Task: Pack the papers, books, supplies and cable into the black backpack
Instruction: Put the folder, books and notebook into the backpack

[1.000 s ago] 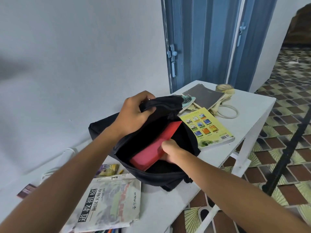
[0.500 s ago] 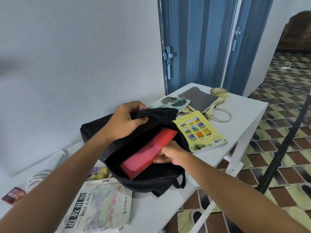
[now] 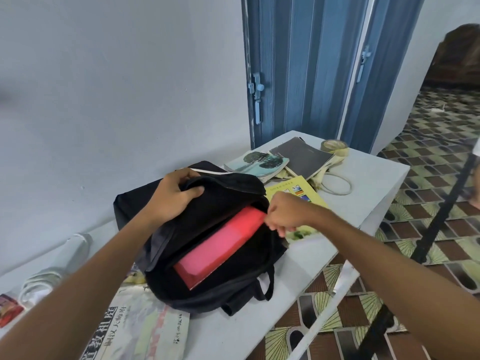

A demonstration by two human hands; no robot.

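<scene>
The black backpack (image 3: 207,242) lies open on the white worktop (image 3: 371,178), mouth toward the person. The left hand (image 3: 174,197) grips the upper flap of the opening, fingers curled over the fabric, as it did a second ago. The red book (image 3: 220,242) now sits deeper inside the bag, lying slanted in the main compartment. The right hand (image 3: 285,214) has left the book's lower edge and moved up to its far end at the bag's right rim; its fingers are curled, and whether they pinch the rim or the book's end cannot be told. That hand now covers part of the yellow book (image 3: 309,193), just beside the bag. Farther back lie a green-covered book (image 3: 262,162), a dark grey notebook (image 3: 301,157), a tape roll (image 3: 333,148) and a pale cable (image 3: 337,184). A newspaper (image 3: 137,326) lies at the near edge, partly under the bag.
</scene>
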